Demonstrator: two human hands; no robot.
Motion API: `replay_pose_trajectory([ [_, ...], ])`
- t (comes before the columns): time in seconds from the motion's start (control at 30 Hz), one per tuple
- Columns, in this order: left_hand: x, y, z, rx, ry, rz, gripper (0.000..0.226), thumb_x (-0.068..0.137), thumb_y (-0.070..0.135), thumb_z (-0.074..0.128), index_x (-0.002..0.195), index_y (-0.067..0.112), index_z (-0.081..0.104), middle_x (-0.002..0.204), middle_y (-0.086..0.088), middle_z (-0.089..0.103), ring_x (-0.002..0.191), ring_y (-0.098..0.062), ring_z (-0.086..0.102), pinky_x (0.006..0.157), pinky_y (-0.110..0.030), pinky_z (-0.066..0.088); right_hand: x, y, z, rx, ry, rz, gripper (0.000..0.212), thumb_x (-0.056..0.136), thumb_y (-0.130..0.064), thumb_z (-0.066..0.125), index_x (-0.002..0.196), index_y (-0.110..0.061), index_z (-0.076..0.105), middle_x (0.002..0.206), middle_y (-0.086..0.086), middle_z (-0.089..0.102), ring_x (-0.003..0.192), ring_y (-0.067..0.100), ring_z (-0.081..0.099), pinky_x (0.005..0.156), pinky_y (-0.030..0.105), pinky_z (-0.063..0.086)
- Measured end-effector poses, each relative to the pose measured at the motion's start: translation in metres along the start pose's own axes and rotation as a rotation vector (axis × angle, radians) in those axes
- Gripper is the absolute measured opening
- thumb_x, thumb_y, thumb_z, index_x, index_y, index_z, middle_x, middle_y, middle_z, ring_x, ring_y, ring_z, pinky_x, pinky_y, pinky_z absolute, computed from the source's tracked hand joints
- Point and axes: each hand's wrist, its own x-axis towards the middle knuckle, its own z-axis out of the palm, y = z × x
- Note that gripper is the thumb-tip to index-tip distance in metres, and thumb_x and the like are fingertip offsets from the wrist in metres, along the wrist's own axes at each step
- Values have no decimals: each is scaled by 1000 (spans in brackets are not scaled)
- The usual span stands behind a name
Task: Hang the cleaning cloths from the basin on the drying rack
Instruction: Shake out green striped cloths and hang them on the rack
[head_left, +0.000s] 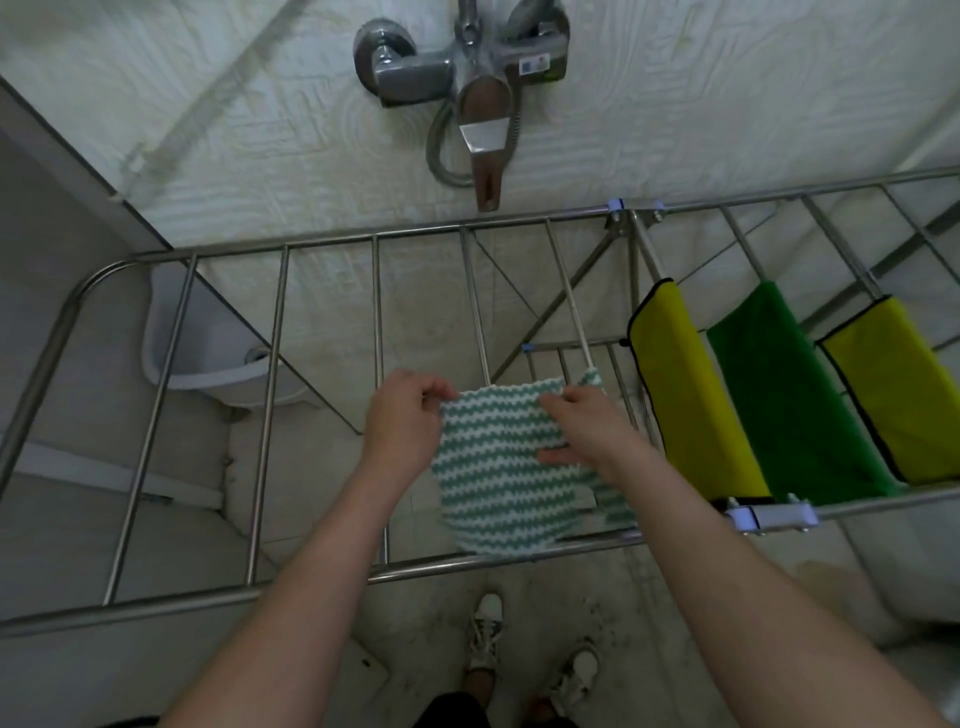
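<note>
A green-and-white zigzag cloth (493, 467) hangs over a rod of the steel drying rack (280, 332), in the middle of the view. My left hand (402, 421) pinches its top left corner. My right hand (587, 431) grips its right side, thumb on the front. Further right on the rack hang a yellow cloth (685, 395), a green cloth (789, 395) and a second yellow cloth (904, 395), each draped over its own rod. No basin with cloths is in view.
A chrome wall tap (478, 88) with a hose sticks out above the rack. A white squat toilet pan (208, 353) lies below the rack's left side. My feet in white shoes (485, 636) stand on the tiled floor.
</note>
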Motion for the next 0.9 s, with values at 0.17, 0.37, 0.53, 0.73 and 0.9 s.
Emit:
replay_pose_trajectory([
  [0.17, 14, 0, 8, 29, 24, 81, 28, 89, -1, 48, 91, 13, 72, 97, -3, 56, 86, -10, 49, 74, -15, 32, 6, -6, 9, 70, 26, -17, 26, 99, -24, 48, 120, -9, 54, 116, 9, 60, 99, 22, 60, 73, 33, 59],
  [0.37, 8, -6, 9, 59, 24, 202, 24, 84, 2, 59, 100, 17, 69, 108, -3, 52, 102, -14, 48, 83, -17, 32, 3, 11, 12, -398, 82, -160, 72, 90, -36, 60, 150, -16, 25, 145, 7, 40, 120, 24, 49, 95, 42, 51],
  [0.53, -13, -5, 16, -76, -242, 374, 37, 82, 20, 70, 119, 22, 64, 110, 8, 47, 104, -9, 48, 91, -24, 43, -18, 22, 17, -484, -189, -302, 15, 91, -31, 61, 103, -23, 66, 80, -11, 61, 66, -6, 54, 67, 21, 44],
  [0.73, -24, -6, 22, -81, -291, 290, 52, 84, 22, 69, 133, 26, 52, 107, 11, 50, 93, -9, 57, 89, -32, 51, -21, 35, 32, -662, -98, -427, 14, 87, -13, 60, 99, -20, 56, 73, -12, 53, 63, 0, 48, 58, 20, 39],
  [0.9, -28, -1, 20, -76, -273, 253, 53, 84, 24, 69, 133, 27, 51, 106, 6, 56, 81, -7, 61, 79, -23, 50, -32, 41, 35, -648, -70, -473, 55, 90, -16, 57, 140, -26, 38, 105, -4, 66, 76, 6, 59, 71, 24, 49],
])
